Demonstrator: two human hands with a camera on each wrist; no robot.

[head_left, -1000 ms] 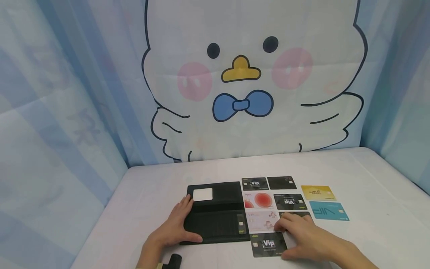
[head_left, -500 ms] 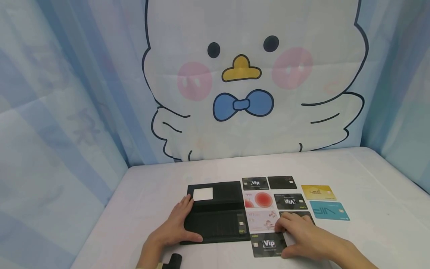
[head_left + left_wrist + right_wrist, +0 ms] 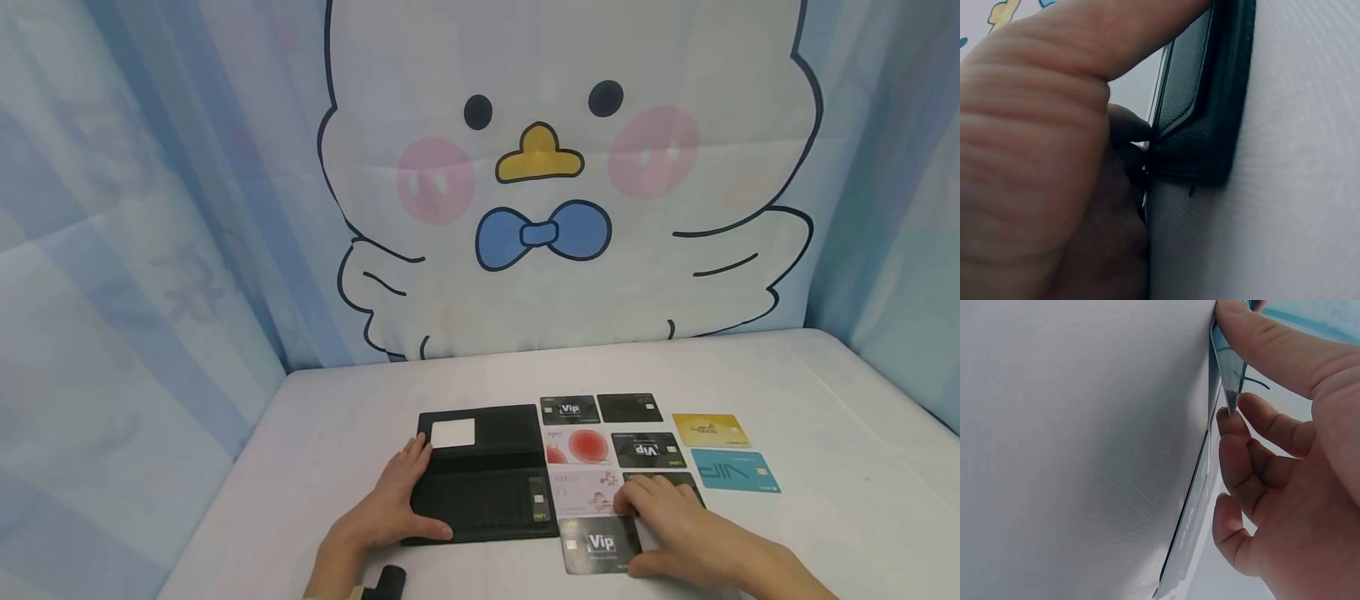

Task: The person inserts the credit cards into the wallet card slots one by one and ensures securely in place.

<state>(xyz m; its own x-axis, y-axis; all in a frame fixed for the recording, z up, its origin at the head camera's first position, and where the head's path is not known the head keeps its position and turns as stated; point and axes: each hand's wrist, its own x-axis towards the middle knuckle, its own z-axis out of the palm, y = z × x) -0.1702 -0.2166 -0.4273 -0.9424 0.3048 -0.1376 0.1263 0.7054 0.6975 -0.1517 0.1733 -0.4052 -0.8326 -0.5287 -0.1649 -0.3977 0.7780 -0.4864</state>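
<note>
On the worktop (image 3: 847, 533) a wallet (image 3: 480, 507) lies open, the left hand (image 3: 386, 504) at its left edge and a slotted card (image 3: 538, 499) at the right end of its near half. Just right of the wallet, four cards (image 3: 585, 493) run front to back; the right hand (image 3: 686, 533) is at the right edge of the front one. Then comes a column of three cards (image 3: 648, 451), the closest partly under that hand. Farther right, two outer cards (image 3: 735, 471) lie one behind the other. Cloth (image 3: 525, 304) hangs behind.
</note>
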